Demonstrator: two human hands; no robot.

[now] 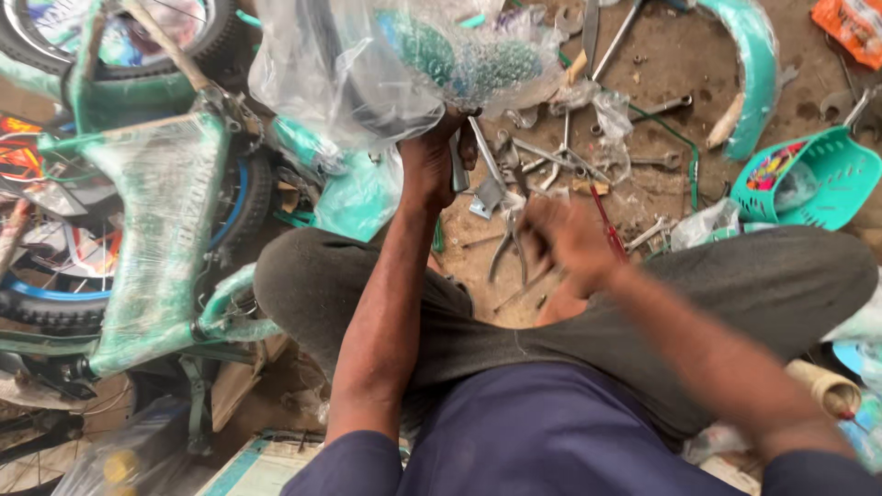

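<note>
The plastic-wrapped bike part (404,55) was up top in the middle, held by its metal stem (457,165) with the left hand (432,161) clenched around it. Right hand (570,241) was just a blur over the pliers (508,246) on the dirt, so couldn't tell its grip. Wrenches (560,161) lay scattered behind, teal basket (808,179) off right, wrapped green frame (165,230) left.

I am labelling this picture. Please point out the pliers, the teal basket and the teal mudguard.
pliers (507,250): head view, on the handles, on the ground.
teal basket (831,174): head view, on its perforated side wall.
teal mudguard (759,64): head view, on its curved outer face.
</note>
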